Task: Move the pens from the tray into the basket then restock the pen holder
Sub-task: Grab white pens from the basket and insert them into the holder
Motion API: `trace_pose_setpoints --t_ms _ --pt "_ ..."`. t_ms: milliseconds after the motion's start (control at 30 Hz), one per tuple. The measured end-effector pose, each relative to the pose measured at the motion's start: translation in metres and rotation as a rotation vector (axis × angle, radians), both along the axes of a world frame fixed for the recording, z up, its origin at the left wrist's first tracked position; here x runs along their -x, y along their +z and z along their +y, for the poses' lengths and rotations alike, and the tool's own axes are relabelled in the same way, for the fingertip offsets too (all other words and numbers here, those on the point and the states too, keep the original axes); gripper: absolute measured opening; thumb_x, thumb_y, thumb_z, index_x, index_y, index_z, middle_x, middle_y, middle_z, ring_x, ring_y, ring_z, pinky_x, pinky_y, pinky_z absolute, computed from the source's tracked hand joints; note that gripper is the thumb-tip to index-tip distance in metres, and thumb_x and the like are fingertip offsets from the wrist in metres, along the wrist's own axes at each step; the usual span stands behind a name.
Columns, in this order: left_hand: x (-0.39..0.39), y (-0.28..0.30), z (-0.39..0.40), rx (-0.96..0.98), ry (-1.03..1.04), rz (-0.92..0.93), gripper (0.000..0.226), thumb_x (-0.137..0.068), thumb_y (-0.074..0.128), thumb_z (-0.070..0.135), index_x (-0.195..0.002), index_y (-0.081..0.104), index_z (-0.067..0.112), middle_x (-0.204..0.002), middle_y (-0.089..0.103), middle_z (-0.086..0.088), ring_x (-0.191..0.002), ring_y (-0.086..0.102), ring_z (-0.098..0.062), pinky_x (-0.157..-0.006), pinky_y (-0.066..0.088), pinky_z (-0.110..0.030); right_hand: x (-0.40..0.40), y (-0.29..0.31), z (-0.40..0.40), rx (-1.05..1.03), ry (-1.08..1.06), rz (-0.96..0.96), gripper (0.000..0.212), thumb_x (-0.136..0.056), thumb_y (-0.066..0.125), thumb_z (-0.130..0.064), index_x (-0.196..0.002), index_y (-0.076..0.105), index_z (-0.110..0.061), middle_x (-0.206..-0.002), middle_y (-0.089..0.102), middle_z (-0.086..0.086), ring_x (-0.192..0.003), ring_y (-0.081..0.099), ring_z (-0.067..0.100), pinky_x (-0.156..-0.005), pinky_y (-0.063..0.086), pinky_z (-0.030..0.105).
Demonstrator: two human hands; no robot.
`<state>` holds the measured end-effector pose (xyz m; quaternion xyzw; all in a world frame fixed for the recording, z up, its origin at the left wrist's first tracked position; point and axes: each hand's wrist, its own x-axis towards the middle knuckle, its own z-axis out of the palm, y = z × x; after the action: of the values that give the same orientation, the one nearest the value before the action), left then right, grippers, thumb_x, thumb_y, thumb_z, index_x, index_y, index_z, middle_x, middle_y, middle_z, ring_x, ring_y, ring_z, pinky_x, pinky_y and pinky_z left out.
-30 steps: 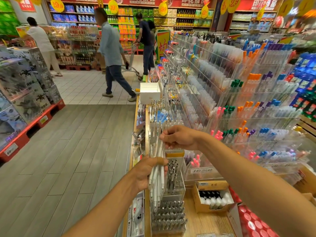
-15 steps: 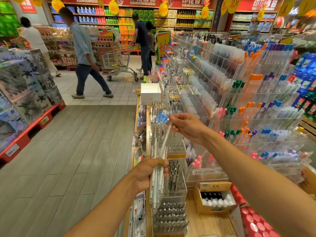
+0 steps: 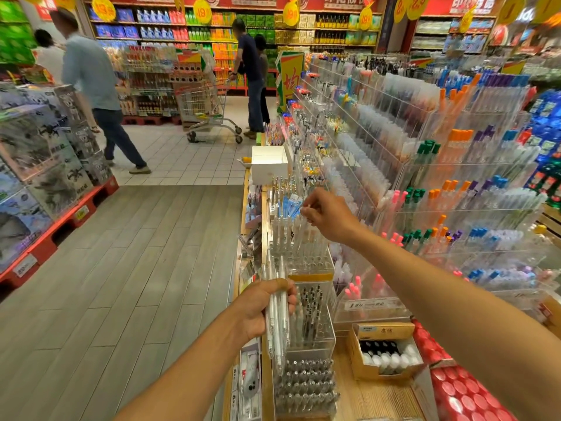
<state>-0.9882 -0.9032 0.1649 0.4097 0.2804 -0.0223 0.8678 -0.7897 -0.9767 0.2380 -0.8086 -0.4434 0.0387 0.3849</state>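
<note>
Grey wood-look floor planks (image 3: 127, 268) fill the left half of the frame, with boxed goods stacked on red pallets (image 3: 45, 165) along the left edge and, in the upper left, a person in a pale blue shirt (image 3: 91, 77) mid-stride on the white tiles. Further right in the upper middle, a wire shopping cart (image 3: 206, 107) stands beside two more shoppers. Low in the centre, the left forearm rises from the bottom edge toward the display, and the left hand (image 3: 258, 311) is curled round a bundle of white pens (image 3: 276, 317), thumb over the top, the pens held nearly upright with their lower ends hanging below the fist in front of a clear box of dark-tipped pens (image 3: 312, 320). Just above the bundle sits the clear acrylic pen holder (image 3: 299, 247), already carrying a few upright clear pens at its back rows, with empty holes toward the front. The right arm stretches in from the lower right corner, wrist bent slightly down, and the right hand (image 3: 328, 214) hovers over the holder's top, thumb and forefinger pinched on the upper end of a single clear pen (image 3: 299, 229) that slants down into the holder. On the right of the frame, tiered acrylic racks (image 3: 440, 183) hold rows of coloured-cap pens, and a cardboard box of small bottles (image 3: 385, 350) sits on the wooden shelf at lower right.
</note>
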Motion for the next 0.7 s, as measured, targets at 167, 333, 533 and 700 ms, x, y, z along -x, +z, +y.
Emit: trace_pose_setpoints --t_ms 167,333,533,700 --pt "0.0 -0.001 0.003 -0.001 0.045 0.028 0.01 -0.087 0.064 0.002 -0.078 0.068 0.002 -0.067 0.063 -0.012 -0.052 0.061 -0.018 -0.051 0.057 -0.027 -0.002 -0.006 0.004 0.138 0.024 -0.098 0.006 -0.094 0.063 -0.023 -0.095 0.058 -0.019 -0.089 0.061 -0.003 -0.078 0.056 0.015 -0.065 0.043 0.026" --pt "0.0 0.0 0.004 -0.012 0.038 0.04 0.015 -0.091 0.063 0.004 -0.077 0.066 0.001 -0.066 0.062 -0.012 -0.051 0.061 -0.018 -0.051 0.056 -0.027 0.001 -0.005 0.013 0.244 0.062 -0.316 0.013 -0.09 0.068 -0.023 -0.095 0.072 -0.012 -0.094 0.07 0.003 -0.085 0.061 0.017 -0.073 0.04 0.024" --pt "-0.002 0.002 0.006 -0.014 0.031 0.036 0.019 -0.091 0.063 0.006 -0.073 0.068 0.001 -0.066 0.062 -0.013 -0.052 0.061 -0.019 -0.052 0.057 -0.028 0.004 -0.009 0.014 0.334 0.022 -0.471 0.025 -0.091 0.064 -0.036 -0.11 0.069 -0.021 -0.11 0.055 0.001 -0.108 0.043 0.023 -0.092 0.04 0.036" --pt "-0.003 0.004 0.005 -0.035 0.033 0.025 0.014 -0.09 0.065 0.007 -0.078 0.067 0.0 -0.066 0.062 -0.013 -0.052 0.061 -0.019 -0.051 0.056 -0.028 0.021 -0.009 0.006 0.148 0.065 -0.304 0.022 -0.091 0.064 -0.032 -0.11 0.067 -0.021 -0.094 0.06 -0.007 -0.088 0.052 0.011 -0.078 0.043 0.028"
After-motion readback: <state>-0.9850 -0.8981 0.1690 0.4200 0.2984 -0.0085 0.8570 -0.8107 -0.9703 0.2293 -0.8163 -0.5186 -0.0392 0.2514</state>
